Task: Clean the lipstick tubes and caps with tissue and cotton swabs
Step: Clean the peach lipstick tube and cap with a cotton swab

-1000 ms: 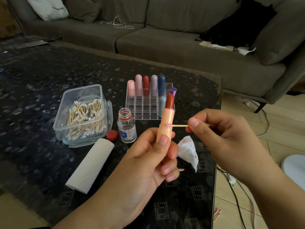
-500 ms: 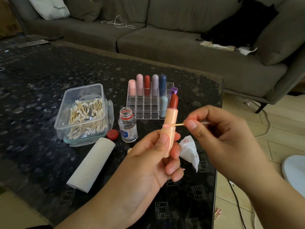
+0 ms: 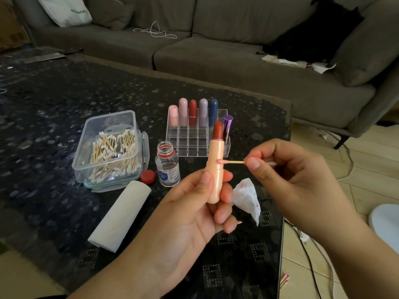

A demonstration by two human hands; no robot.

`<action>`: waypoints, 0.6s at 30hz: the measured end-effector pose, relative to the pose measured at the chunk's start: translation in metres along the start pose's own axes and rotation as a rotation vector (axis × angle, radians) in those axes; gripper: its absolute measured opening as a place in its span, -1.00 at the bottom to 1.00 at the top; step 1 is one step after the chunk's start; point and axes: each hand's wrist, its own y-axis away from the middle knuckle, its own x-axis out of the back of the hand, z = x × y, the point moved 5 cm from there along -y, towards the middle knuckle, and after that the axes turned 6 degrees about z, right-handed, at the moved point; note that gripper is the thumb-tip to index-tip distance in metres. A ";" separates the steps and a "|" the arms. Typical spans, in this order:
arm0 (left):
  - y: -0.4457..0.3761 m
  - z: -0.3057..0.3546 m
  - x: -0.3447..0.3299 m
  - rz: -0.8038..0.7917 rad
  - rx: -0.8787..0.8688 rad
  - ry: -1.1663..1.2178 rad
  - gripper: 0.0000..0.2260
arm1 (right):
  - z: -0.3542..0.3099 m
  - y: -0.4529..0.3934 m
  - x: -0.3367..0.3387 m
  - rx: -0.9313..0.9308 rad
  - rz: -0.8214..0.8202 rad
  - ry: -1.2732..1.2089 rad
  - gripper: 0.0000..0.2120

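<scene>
My left hand point(image 3: 194, 203) grips an uncapped peach lipstick tube point(image 3: 216, 169) upright, its red bullet showing at the top. My right hand point(image 3: 287, 175) pinches a cotton swab point(image 3: 233, 162) between thumb and forefinger. The swab's pink-stained tip touches the tube's collar from the right. A crumpled white tissue point(image 3: 247, 198) with red marks lies on the table just behind the tube. Several capped lipsticks point(image 3: 193, 111) stand in the back row of a clear acrylic organizer point(image 3: 190, 141), and a purple tube point(image 3: 227, 127) stands at its right side.
A clear plastic box point(image 3: 108, 147) of cotton swabs sits at the left on the dark patterned table point(image 3: 54, 104). Beside it are an open small glass bottle point(image 3: 167, 167), its red cap point(image 3: 148, 176) and a tissue roll point(image 3: 119, 214). A grey sofa point(image 3: 237, 61) lies beyond the table.
The swab tip has slid across the tube's collar, and both hands with the tube have drifted slightly right.
</scene>
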 end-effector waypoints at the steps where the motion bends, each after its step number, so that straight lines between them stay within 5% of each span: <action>1: 0.000 0.001 0.000 0.001 0.005 0.010 -0.77 | 0.001 0.000 0.002 -0.010 0.011 -0.007 -0.90; 18: -0.001 0.002 0.000 -0.003 0.011 0.031 -0.86 | 0.003 -0.001 0.001 -0.025 -0.007 -0.054 -0.90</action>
